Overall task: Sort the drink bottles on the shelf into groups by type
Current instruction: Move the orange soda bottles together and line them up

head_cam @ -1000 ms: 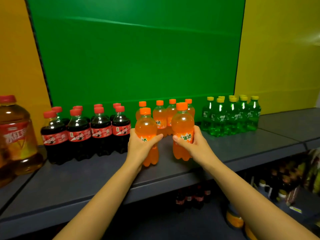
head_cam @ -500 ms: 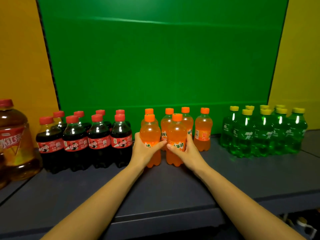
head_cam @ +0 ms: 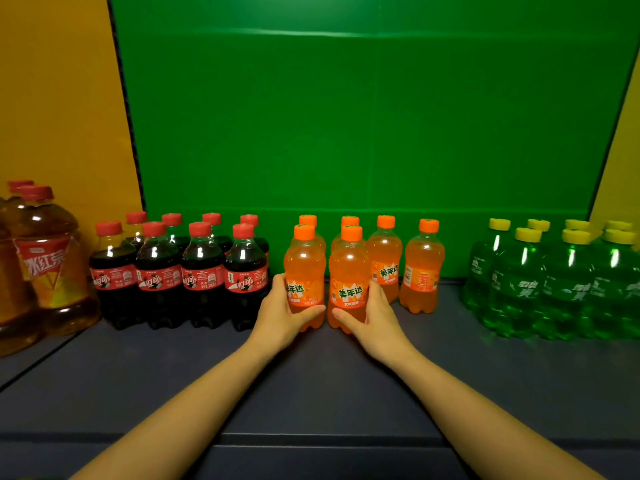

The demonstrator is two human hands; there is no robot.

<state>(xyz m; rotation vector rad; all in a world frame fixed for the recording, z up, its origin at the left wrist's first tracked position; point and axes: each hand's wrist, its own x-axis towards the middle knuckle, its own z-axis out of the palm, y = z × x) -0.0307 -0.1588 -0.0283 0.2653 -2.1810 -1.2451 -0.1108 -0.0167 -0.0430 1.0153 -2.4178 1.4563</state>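
My left hand [head_cam: 280, 313] grips an orange soda bottle [head_cam: 304, 268], and my right hand [head_cam: 375, 315] grips a second orange soda bottle [head_cam: 349, 271] beside it. Both bottles stand upright on the dark shelf [head_cam: 311, 382], just in front of the other orange bottles [head_cam: 420, 271]. To their left, a cluster of dark cola bottles [head_cam: 180, 271] with red caps stands in two rows. Green soda bottles [head_cam: 554, 282] with yellow caps are grouped at the far right.
Large amber tea bottles [head_cam: 45, 265] with red caps stand at the far left. A green panel [head_cam: 363, 116] backs the shelf, with yellow panels on both sides. The shelf's front edge [head_cam: 311, 439] runs across the bottom.
Both hands pushed the two orange bottles back from the shelf's front toward the orange group. The camera moved closer and turned right, so the lower shelf dropped out of view.
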